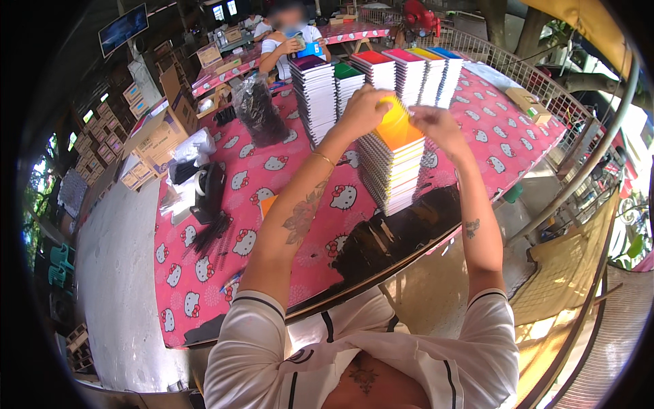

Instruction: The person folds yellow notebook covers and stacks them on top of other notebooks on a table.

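Observation:
In front of me, near the table's edge, stands a tall stack of spiral notebooks [392,174] with white page edges. On its top a yellow-orange notebook [397,129] has its cover bent upward. My left hand [366,111] is closed on the raised far left part of that cover. My right hand [441,129] is at the notebook's far right side, fingers bent together at its edge; exactly what they pinch is too small to make out. Behind my hands stand several more notebook stacks, with purple [310,63], green [347,71], red [372,58], pink, yellow and blue top covers.
A pink patterned cloth [272,180] covers the table; its dark front edge [409,221] is worn. At left lie black binding coils [211,235], a tape dispenser [208,191] and a filled plastic bag [259,112]. Cardboard boxes [160,140] stand beyond. A co-worker [289,41] sits opposite, holding something blue.

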{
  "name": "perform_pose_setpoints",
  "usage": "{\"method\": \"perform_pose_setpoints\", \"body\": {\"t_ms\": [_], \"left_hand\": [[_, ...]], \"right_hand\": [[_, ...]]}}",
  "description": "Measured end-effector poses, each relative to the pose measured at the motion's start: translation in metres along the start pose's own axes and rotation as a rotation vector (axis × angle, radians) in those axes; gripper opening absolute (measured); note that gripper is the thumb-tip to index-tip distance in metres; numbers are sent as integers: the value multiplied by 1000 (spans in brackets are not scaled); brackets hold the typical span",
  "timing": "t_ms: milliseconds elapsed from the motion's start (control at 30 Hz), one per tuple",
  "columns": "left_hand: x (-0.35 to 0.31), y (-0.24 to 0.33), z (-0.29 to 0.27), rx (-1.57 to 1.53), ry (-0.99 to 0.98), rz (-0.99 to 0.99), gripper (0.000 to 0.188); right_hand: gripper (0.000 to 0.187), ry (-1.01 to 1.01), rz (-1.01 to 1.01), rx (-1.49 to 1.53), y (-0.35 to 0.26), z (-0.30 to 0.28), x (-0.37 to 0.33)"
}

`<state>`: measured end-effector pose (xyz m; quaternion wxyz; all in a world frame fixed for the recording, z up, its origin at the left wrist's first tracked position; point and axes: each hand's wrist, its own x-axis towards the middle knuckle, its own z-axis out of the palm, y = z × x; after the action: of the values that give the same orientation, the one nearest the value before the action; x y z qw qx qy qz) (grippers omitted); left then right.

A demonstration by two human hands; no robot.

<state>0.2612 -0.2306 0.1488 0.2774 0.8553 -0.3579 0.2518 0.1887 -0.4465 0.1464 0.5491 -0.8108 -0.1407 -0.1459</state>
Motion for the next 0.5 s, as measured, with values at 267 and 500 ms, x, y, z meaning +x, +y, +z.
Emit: {"method": "perform_pose_setpoints", "body": {"t_ms": [267,500], "left_hand": [[5,-13,17,-42,-181,-247,45],[29,-7,21,30,-273,-415,70]], "right_hand": [[28,516,-348,-208,-5,18,-32],[12,515,-707,-685,7,81,-46]]}}
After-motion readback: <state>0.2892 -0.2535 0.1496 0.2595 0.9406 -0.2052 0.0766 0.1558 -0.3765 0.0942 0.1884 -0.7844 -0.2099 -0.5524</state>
